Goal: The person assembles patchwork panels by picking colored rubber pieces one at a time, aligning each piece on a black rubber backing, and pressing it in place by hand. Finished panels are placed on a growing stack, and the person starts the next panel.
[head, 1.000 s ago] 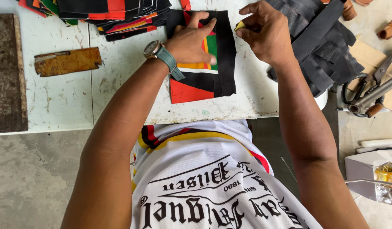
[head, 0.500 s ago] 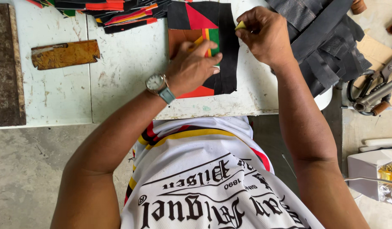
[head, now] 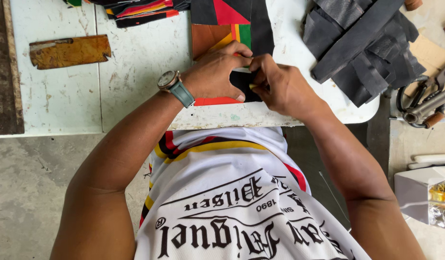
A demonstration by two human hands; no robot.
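Flat on the near edge of the scuffed white worktable (head: 135, 91): a patchwork panel of black, red, orange, yellow and green leather-like sheet (head: 241, 19), partly under both hands. Left hand (head: 215, 72), with a grey-strapped wristwatch (head: 174, 85), spread palm-down on the panel, fingers curled lightly, pinning rather than gripping. Right hand (head: 280, 86) closed in a pinch on the panel's black edge, something small and yellowish between thumb and forefinger; too hidden to name.

Probably light, thin and pliable, yet stiff enough to lie flat; likely smooth and a little slippery on the painted top. Best held by an outer edge or corner, with a flat palm on the middle against sliding.

Further off: a stack of similar multicoloured pieces (head: 140, 9) at the far edge, a worn brown rectangular slab (head: 70, 50) to the left, a heap of black strips (head: 362, 48) to the right, metal shears (head: 425, 103) beyond. At lower right, a grey box with a crinkled gold-coloured packet (head: 441, 202). No readable signs elsewhere on the table.
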